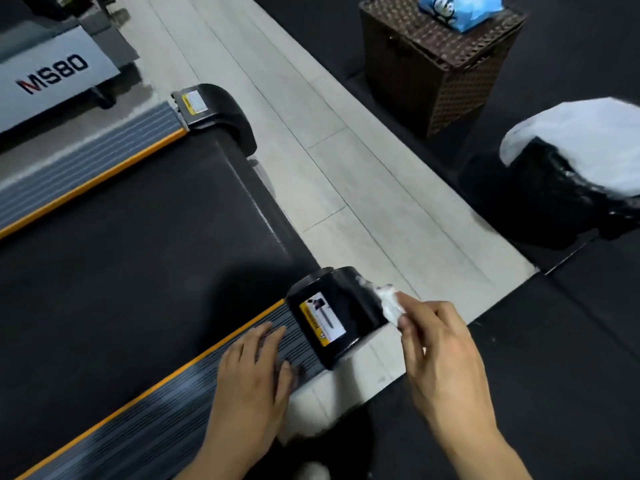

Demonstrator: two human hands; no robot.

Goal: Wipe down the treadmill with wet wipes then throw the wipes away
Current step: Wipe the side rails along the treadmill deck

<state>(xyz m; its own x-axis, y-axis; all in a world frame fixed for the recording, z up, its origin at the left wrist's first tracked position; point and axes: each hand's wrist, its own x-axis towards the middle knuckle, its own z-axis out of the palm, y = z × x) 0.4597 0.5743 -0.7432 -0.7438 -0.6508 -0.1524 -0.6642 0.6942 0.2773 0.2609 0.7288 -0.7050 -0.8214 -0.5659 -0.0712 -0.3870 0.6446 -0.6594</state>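
- The wiping looks to be going on now, at the back end of the treadmill.
- The right hand pinches a small white wipe and holds it against the black end cap at the near back corner.
- The left hand lies flat, fingers straight, on the ribbed side rail just beside the cap.
- The wipe looks crumpled and damp.
- It is hard to tell how much of the treadmill is clean already.
- Throwing away is still left. A bin with a white liner stands on the floor, well apart to the right.
- A blue wipes pack sits on a brown basket.
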